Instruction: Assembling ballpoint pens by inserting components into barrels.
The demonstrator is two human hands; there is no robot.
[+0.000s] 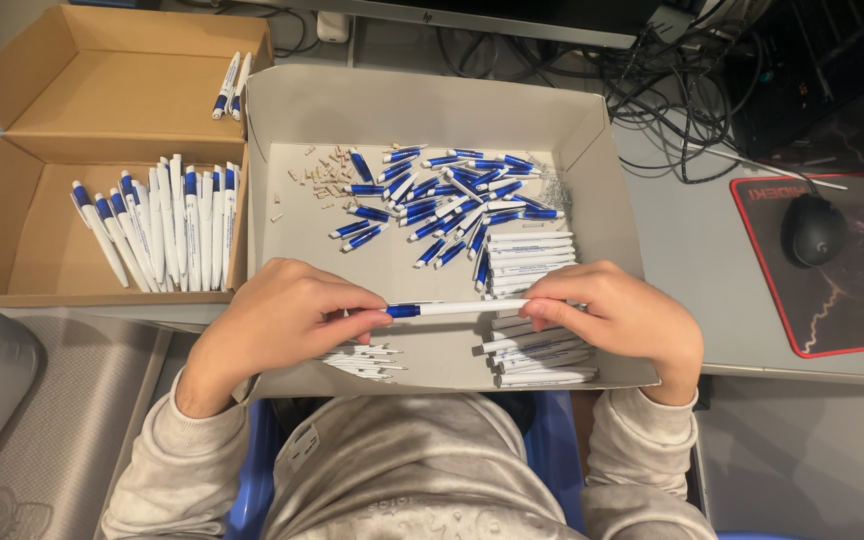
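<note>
Two hands pinch one white-and-blue pen (457, 308) held level at frame centre: left hand (277, 320) grasps the blue end, right hand (617, 318) grasps the white end. Pen hovers over grey cardboard tray (422, 105). Tray contents: blue caps pile (447, 200) upper middle, white barrels stack (532, 255) right, small beige bits (322, 175) upper left, thin refills (367, 358) under left hand. Brown cardboard box (27, 230) left of frame, row of finished pens (167, 228) inside. Black mouse (812, 228) on red-edged dark mouse pad (852, 300) at right. Tangled cables (672, 90) at upper right.
</note>
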